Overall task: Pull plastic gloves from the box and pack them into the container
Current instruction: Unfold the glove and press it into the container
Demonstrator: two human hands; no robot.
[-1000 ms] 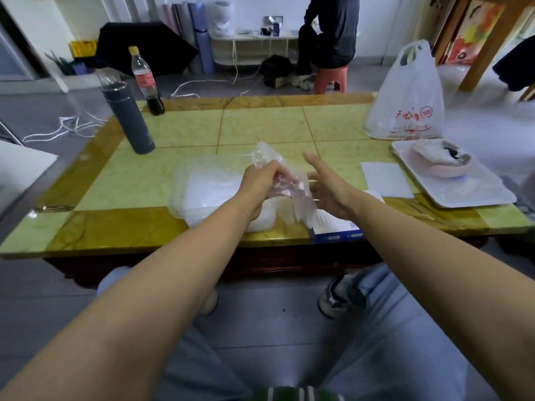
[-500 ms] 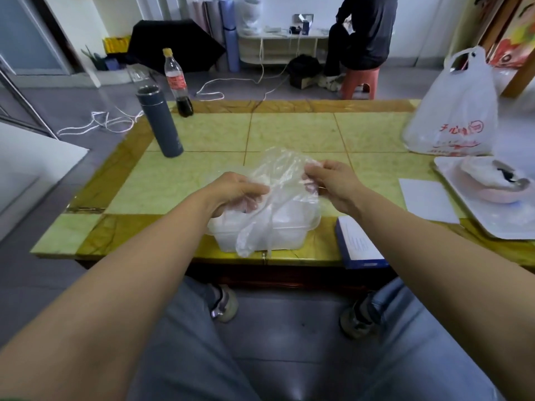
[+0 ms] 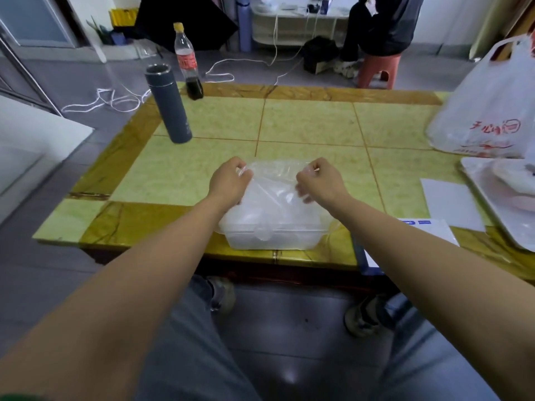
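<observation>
A clear plastic glove (image 3: 275, 180) is stretched flat between my two hands, just over the translucent container (image 3: 275, 235) at the table's front edge. My left hand (image 3: 228, 180) pinches the glove's left end with curled fingers. My right hand (image 3: 318, 180) pinches its right end the same way. The container's inside looks whitish; what lies in it is unclear. The blue and white glove box (image 3: 405, 230) lies to the right of the container, partly hidden under my right forearm.
A grey flask (image 3: 169, 104) and a cola bottle (image 3: 186, 60) stand at the back left. A white carrier bag (image 3: 486, 105), a white tray (image 3: 498, 204) and a sheet of paper (image 3: 448, 202) fill the right side. A person sits on a stool beyond the table.
Both hands have moved apart and down, spreading the crumpled glove flat over the container. The camera view has shifted left and closer.
</observation>
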